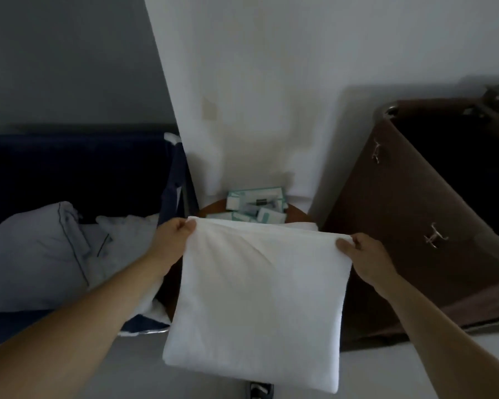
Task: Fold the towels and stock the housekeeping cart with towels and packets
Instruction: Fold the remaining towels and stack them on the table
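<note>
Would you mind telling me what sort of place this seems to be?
Probably a hotel housekeeping area: a folded white towel, teal packets on a round wooden table, linen heaped in a navy bin.

The left arm and right arm are bare along all their visible length. The left hand and right hand are bare too.

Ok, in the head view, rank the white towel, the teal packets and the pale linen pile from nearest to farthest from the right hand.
1. white towel: the right hand pinches its top right corner.
2. teal packets: centre, just beyond the towel's top edge.
3. pale linen pile: far left, past the left hand.
</note>
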The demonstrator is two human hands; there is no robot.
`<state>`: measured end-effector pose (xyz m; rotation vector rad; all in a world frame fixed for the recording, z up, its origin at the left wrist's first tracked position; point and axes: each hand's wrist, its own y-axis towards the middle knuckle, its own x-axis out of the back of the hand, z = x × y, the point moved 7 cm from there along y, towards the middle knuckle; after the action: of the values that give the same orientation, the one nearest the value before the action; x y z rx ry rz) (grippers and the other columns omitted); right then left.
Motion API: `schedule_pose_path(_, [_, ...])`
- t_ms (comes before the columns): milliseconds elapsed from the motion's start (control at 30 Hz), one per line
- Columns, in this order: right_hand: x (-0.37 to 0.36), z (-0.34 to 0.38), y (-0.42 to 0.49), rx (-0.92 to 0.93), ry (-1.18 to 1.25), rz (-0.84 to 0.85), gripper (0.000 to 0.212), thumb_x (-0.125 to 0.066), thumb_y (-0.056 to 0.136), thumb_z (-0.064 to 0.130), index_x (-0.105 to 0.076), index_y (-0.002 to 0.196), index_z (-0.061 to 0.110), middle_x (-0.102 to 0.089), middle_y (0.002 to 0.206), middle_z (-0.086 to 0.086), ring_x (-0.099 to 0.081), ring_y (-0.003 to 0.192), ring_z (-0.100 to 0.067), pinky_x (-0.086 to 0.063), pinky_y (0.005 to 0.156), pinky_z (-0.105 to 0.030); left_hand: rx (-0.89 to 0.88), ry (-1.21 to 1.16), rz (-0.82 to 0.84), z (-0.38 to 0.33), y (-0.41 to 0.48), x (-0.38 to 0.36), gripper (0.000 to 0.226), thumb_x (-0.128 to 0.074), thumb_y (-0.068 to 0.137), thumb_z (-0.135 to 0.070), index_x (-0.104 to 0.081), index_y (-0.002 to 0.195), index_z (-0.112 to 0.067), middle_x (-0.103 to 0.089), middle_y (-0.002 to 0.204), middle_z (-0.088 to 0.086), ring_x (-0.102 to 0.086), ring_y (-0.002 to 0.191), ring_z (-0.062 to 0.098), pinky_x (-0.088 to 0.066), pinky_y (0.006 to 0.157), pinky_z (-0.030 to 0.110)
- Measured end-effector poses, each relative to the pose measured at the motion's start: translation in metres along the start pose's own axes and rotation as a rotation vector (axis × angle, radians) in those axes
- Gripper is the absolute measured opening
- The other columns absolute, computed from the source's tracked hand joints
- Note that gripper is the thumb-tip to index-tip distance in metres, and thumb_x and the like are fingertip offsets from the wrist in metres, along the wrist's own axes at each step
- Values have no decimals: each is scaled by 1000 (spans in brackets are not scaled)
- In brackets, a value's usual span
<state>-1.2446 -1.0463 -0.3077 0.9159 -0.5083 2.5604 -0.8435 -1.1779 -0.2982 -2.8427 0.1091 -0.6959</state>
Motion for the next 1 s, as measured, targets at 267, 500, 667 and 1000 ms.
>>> schedule_pose_path(267, [-94,-88,99,-279,97,106,30,-58,98,30,-59,121,10,-62,109,-7,-60,96,-24,-51,81,-40,358,86,39,107,91,-92,16,-52,100,-29,-59,105,-16,-60,101,3,-57,89,21,-45,77,32])
schedule_pose_path(500, [-99,-94,108,-260,133,124,13,-60,97,29,-60,107,21,-63,98,0,-61,89,-21,-53,78,-40,358,-4,88,117,98,-104,21,-53,99,-35,-64,96,-16,-65,93,3,-62,88,24,-47,70,34])
schedule_pose_path(667, [-83,-59,133,-114,166,20,9,-63,93,37,-59,100,32,-61,93,15,-58,84,-4,-44,63,-25,179,-14,-117,94,112,-73,11,-49,98,-41,-56,102,-33,-62,89,-11,-59,82,9,-42,63,26])
schedule_pose_path(1000, [-120,-94,164,-303,76,-113,37,-66,91,36,-58,122,17,-63,117,-6,-53,95,-17,-49,82,-39,324,197,23,135,144,-102,35,-52,100,-30,-50,127,-7,-57,105,6,-54,83,14,-38,60,24])
